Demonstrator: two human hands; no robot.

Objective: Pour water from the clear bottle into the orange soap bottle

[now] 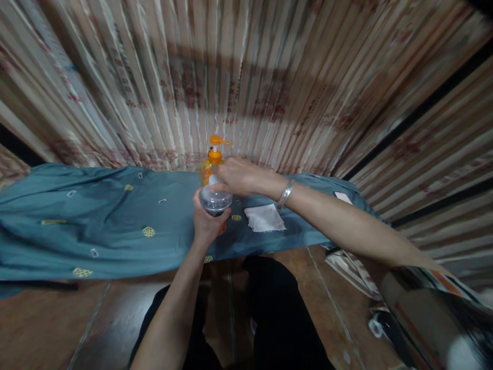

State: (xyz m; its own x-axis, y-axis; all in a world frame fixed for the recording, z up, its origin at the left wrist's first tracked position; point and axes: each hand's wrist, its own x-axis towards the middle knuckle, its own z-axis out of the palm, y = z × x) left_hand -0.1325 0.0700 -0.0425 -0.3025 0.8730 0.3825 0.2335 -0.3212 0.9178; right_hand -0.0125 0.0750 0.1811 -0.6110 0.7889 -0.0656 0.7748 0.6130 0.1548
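Note:
My left hand (207,221) is wrapped round a clear, rounded plastic container (216,201), held over the front part of the cloth-covered table. A bit of orange shows low on it, beside my fingers. My right hand (233,176) wears a silver bracelet at the wrist and is closed at the container's top. Something white (213,181) shows at its fingertips; whether this is a wipe or a part of the container I cannot tell. Just behind stands a yellow bottle with an orange pump (214,154), partly hidden by my right hand. A folded white cloth (264,218) lies to the right.
A blue-green patterned cloth (115,221) covers the long, narrow table. A pale flat object (342,197) lies at its right end. Pleated curtains (231,77) hang behind. A box (423,308) and bags (354,272) stand on the floor at the right.

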